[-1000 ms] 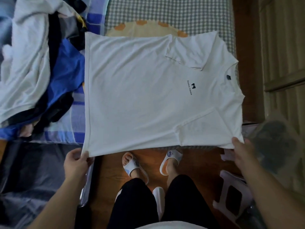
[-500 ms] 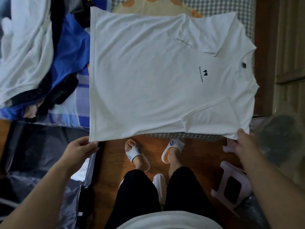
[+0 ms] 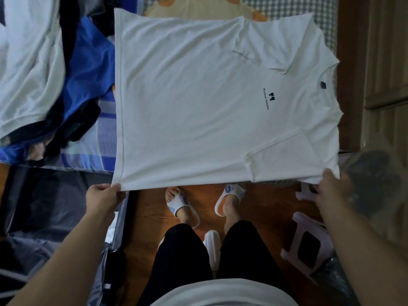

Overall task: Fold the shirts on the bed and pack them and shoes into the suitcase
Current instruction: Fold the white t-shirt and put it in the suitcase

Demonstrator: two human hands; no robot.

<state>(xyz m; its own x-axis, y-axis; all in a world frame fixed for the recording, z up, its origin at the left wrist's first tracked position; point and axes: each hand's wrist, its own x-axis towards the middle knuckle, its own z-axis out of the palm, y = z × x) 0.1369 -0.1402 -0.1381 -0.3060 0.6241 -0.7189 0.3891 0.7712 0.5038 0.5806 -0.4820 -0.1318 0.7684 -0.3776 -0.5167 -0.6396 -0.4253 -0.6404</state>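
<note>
Nearest the camera, the left hand (image 3: 103, 198) pinches the hem corner of the white T-shirt (image 3: 198, 102), thumb over the cloth and fingers curled beneath, just off the near edge of the bed (image 3: 103, 155). The right hand (image 3: 329, 191) grips the shoulder corner at the other end of the same long side, its fingers curled into the fabric beside the tucked-in sleeve. Holding both ends of one side probably keeps that edge taut and straight, so the next lengthwise fold can be carried over evenly rather than bunching. Below the hands, on the wooden floor, stand the person's feet in white slippers (image 3: 183, 204), with a pale plastic stool (image 3: 309, 246) at the right. At the left, hard against the near edge of the bed, lies the suitcase (image 3: 55, 208), open, its dark lining showing; a scrap of something white shows at its inner rim, but what else is packed in it I cannot tell. Farther off, the T-shirt lies flat across the bed, front up with its small dark print, both sleeves already folded inward, and its collar reaches the bed's right edge. Toward the far left corner sits a heap of unfolded clothes (image 3: 55, 74), white, blue and black, waiting their turn.
</note>
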